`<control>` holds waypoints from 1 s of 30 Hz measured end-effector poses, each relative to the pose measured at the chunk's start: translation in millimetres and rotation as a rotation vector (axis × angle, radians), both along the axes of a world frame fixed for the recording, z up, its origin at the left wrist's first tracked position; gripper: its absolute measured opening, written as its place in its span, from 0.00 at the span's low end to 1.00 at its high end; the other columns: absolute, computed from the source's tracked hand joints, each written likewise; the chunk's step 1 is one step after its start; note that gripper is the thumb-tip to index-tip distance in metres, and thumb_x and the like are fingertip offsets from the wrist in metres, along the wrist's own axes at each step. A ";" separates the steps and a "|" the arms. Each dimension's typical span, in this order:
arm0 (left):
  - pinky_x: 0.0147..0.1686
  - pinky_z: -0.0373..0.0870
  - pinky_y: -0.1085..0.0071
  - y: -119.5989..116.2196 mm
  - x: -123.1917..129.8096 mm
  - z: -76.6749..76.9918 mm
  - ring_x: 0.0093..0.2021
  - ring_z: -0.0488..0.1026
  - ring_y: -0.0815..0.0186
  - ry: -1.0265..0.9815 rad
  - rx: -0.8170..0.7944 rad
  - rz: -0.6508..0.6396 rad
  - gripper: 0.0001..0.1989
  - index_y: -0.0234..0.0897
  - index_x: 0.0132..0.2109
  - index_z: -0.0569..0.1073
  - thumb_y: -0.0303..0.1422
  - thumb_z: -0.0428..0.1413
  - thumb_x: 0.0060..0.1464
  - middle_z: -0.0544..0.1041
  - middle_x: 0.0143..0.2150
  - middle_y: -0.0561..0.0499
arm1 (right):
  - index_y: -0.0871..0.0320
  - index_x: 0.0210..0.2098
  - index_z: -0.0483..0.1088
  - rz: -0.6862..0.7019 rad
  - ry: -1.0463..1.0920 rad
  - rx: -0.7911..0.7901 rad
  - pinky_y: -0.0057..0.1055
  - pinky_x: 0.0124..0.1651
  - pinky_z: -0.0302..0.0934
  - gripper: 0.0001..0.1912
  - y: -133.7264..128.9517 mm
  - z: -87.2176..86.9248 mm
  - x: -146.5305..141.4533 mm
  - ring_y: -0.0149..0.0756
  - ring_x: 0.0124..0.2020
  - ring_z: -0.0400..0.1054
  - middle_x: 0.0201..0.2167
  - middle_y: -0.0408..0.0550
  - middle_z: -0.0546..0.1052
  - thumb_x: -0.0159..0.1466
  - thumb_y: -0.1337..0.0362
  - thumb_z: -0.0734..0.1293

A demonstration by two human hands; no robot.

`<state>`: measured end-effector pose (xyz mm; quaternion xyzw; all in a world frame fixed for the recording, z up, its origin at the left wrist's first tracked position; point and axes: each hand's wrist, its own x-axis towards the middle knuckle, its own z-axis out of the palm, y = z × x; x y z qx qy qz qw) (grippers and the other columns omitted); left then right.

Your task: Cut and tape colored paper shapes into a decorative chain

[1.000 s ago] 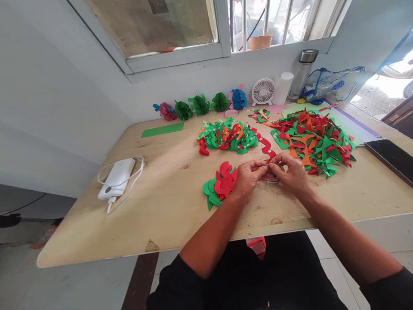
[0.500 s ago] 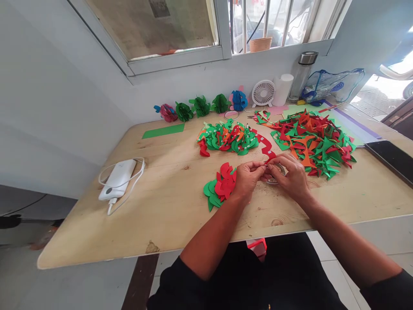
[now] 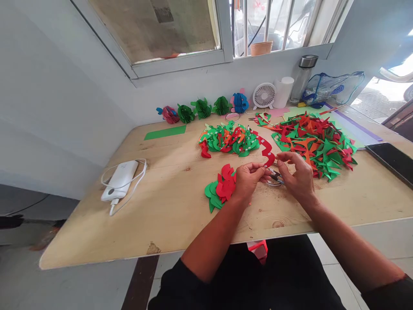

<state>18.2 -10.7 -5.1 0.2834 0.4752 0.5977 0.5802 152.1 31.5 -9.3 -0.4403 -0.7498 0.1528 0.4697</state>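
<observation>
While my left hand [image 3: 248,178] is pinching the red paper strip's [image 3: 267,151] near end over the bench [image 3: 171,193], I'm judging a light, flat hold best against creasing, my right hand [image 3: 299,177] hovering alongside, loosely curled, its grip unclear.

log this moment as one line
left hand: pinching wavy red paper strip | right hand: near strip, grip unclear | beside left hand: red and green paper cutouts

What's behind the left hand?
Red cutouts run up to the left hand, which cuts off the view. Beyond its fingers, a wavy red strip shows. How far the cutouts continue behind the hand can't be seen.
</observation>
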 end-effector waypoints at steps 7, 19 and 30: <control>0.28 0.70 0.72 4.6 -0.8 -6.9 0.23 0.74 0.68 -0.017 -0.004 -0.057 0.12 0.31 0.31 0.72 0.34 0.63 0.40 0.79 0.26 0.47 | 0.58 0.33 0.71 0.102 0.138 -0.385 0.29 0.28 0.60 0.12 6.2 -5.1 0.9 0.32 0.25 0.66 0.27 0.46 0.76 0.60 0.56 0.63; 0.26 0.70 0.73 5.3 -2.3 -5.6 0.22 0.73 0.69 0.017 0.001 -0.100 0.14 0.32 0.28 0.70 0.38 0.64 0.41 0.76 0.22 0.50 | 0.57 0.25 0.71 0.108 -0.016 -0.272 0.27 0.26 0.55 0.12 3.0 -1.3 1.4 0.30 0.22 0.62 0.19 0.42 0.72 0.59 0.57 0.63; 0.27 0.71 0.75 6.3 -2.8 -9.6 0.30 0.75 0.68 0.132 0.113 0.133 0.18 0.33 0.44 0.72 0.36 0.61 0.46 0.78 0.32 0.47 | 0.57 0.24 0.71 0.046 -0.084 -0.131 0.28 0.29 0.56 0.13 0.6 -6.5 2.0 0.31 0.23 0.64 0.21 0.43 0.73 0.60 0.57 0.63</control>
